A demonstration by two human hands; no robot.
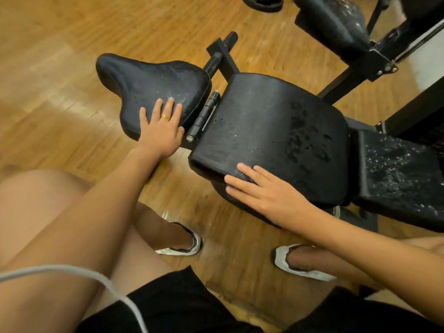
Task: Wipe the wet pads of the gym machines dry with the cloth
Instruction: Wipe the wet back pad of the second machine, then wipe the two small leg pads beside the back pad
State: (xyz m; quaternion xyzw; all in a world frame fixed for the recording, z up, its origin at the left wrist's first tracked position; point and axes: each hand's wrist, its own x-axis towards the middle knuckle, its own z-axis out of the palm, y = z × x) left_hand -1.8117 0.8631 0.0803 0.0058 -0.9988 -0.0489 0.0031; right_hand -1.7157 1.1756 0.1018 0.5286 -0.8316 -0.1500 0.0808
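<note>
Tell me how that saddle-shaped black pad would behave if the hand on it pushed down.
The saddle-shaped pad probably gives slightly: its cover looks cushioned and wrinkled. It likely feels slippery, since its surface glistens wet beside the left hand. It may pivot rather than slide, since a hinge sits at its edge.

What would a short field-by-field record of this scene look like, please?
Left hand: flat on the saddle-shaped pad, fingers straight
Right hand: flat on the near edge of the middle pad
Cloth: only a purple scrap shows under the right hand; cannot tell if it is the cloth
Wet: droplets on the right pad and the upper pad; blotches on the middle pad
Floor: wooden floor
</note>
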